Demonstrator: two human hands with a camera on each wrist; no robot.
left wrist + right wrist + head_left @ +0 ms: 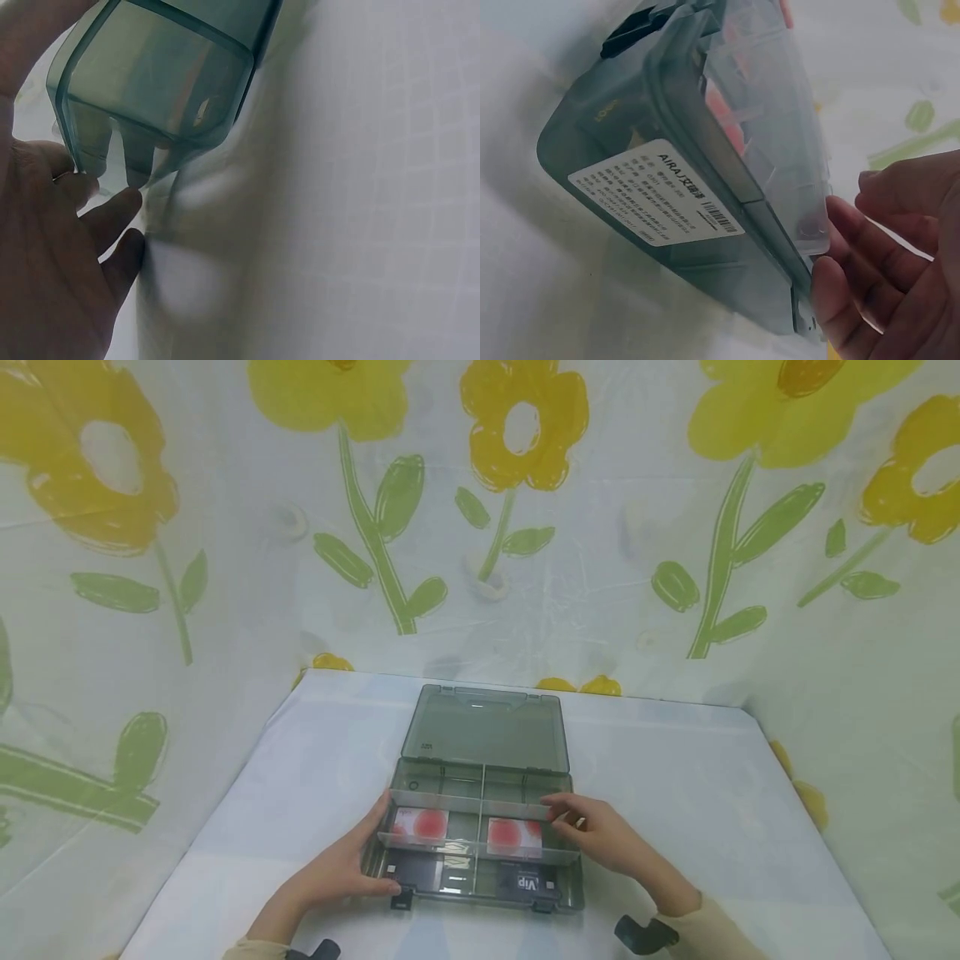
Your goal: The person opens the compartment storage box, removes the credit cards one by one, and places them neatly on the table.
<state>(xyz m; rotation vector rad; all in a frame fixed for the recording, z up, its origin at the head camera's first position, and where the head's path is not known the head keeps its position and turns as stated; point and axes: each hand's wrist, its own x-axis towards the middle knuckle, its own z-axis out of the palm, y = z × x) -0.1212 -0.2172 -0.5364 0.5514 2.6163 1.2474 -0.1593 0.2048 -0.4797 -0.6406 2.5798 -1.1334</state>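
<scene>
A translucent grey-green storage box (577, 893) lies on the table, its lid (487, 731) swung back. A clear divided insert (517, 811) spans the middle and stands above the rim in the right wrist view. Two cards with red circles, a left card (421, 825) and a right card (514, 837), lie within it. My left hand (341, 864) holds the box's left side, thumb at the front corner; the left wrist view shows bent fingers against the wall. Loosely bent, my right hand (603, 835) touches the insert's right end with its fingertips, thumb apart from it.
Dark cards lie in the front compartments, a left dark card (412, 870) and a right card marked "Vip" (527, 882). A white label (656, 193) is on the box. The white table (660, 760) meets a flower-print curtain (585, 568) on the sides and back.
</scene>
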